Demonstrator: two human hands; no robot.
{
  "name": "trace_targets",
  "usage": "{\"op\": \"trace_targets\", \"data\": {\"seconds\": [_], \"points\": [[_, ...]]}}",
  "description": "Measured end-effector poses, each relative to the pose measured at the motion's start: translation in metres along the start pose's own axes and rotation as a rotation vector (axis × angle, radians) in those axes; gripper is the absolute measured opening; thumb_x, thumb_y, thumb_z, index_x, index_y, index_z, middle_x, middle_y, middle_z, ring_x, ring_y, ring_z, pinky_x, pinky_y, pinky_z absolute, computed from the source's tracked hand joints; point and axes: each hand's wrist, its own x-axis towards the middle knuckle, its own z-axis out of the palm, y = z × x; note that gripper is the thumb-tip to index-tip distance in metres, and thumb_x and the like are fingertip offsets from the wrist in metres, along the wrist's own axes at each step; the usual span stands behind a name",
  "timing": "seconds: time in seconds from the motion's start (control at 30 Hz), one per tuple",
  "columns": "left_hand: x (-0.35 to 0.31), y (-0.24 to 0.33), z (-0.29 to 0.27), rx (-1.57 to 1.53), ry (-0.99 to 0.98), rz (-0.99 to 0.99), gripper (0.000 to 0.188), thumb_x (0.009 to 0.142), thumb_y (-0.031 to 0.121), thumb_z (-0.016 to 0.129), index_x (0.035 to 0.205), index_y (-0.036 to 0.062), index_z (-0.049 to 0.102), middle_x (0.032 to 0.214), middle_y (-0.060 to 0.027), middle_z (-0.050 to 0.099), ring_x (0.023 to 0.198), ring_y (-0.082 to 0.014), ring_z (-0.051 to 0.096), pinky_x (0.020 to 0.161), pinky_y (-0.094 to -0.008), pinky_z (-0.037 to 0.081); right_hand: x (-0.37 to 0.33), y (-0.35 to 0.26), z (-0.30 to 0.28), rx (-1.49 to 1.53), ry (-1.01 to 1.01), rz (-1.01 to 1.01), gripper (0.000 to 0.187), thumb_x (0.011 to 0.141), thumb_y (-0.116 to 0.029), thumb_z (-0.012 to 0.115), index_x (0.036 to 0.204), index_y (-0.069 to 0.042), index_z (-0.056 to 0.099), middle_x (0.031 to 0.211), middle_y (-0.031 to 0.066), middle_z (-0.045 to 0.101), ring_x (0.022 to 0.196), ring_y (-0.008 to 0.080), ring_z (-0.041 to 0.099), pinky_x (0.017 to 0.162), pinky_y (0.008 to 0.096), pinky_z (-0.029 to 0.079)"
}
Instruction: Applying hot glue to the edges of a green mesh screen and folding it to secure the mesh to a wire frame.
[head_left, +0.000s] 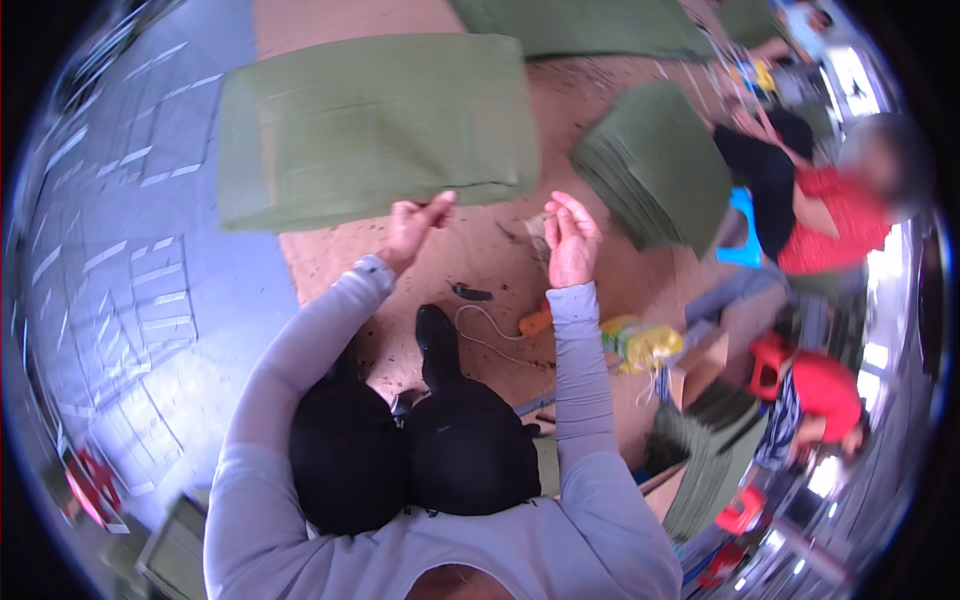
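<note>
At upper left, the green sheet (380, 120) could be creased if snagged by the pinched left hand (410, 230). Whether the right hand (572, 245) is closed cannot be told.

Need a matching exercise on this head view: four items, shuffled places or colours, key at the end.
Items
1. left hand
2. right hand
3. plastic package
4. stool by the upper seated person

Matches
A. blue
B. at the wide green sheet's near edge
C. mostly yellow
D. over brown floor covering, right of the other hand

Pairs: 1-B, 2-D, 3-C, 4-A
</note>
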Motion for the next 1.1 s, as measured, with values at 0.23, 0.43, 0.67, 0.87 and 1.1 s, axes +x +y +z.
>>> {"op": "trace_targets", "data": {"seconds": [0.23,0.43,0.67,0.87,1.1], "points": [[0.001,0.007,-0.019,0.037,0.080,0.055,0.022,0.082,0.026,0.068,0.076,0.0056,0.065,0.067,-0.0010,0.060,0.057,-0.0079,0.052,0.056,-0.0227,0.043,-0.077,-0.020,-0.183,-0.457,0.778,-0.057,0.032,0.091,-0.030,0.054,0.073,-0.004,0.054,0.050,-0.0036,0.041,0.041,0.0064,0.037,0.038,0.0240,0.028],[-0.003,0.003,-0.015,0.084,0.113,0.039,0.022,0.082,0.026,0.068,0.077,0.0055,0.065,0.066,-0.0013,0.060,0.057,-0.0082,0.052,0.056,-0.0226,0.043,-0.141,-0.016,-0.346,-0.872,0.594,0.664,0.035,0.089,-0.038,0.055,0.082,-0.004,0.058,0.069,0.0057,0.059,0.059,0.0141,0.056,0.048,0.0281,0.045],[-0.001,0.012,-0.015,0.025,0.089,0.010,0.019,0.082,0.023,0.069,0.075,0.0055,0.065,0.065,-0.0017,0.060,0.056,-0.0094,0.053,0.054,-0.0236,0.043,-0.139,0.010,-0.362,-0.232,0.587,0.628,0.029,0.091,-0.033,0.054,0.088,-0.005,0.057,0.067,0.0012,0.052,0.051,0.0082,0.044,0.042,0.0213,0.035],[0.001,0.007,-0.011,0.025,0.041,-0.016,0.019,0.084,0.025,0.066,0.078,0.0066,0.064,0.067,-0.0010,0.060,0.057,-0.0091,0.053,0.056,-0.0231,0.043,-0.133,-0.011,-0.346,-0.235,0.484,0.580,0.028,0.091,-0.033,0.054,0.078,-0.009,0.052,0.059,-0.0027,0.045,0.044,0.0058,0.038,0.038,0.0173,0.027],[0.000,0.010,-0.012,-0.025,0.036,-0.010,0.020,0.083,0.025,0.066,0.078,0.0059,0.064,0.068,-0.0015,0.060,0.056,-0.0093,0.053,0.056,-0.0231,0.043,-0.142,-0.013,-0.352,-0.376,0.504,0.660,0.029,0.089,-0.033,0.057,0.073,-0.009,0.054,0.055,-0.0015,0.044,0.045,0.0070,0.041,0.038,0.0199,0.029]]}}
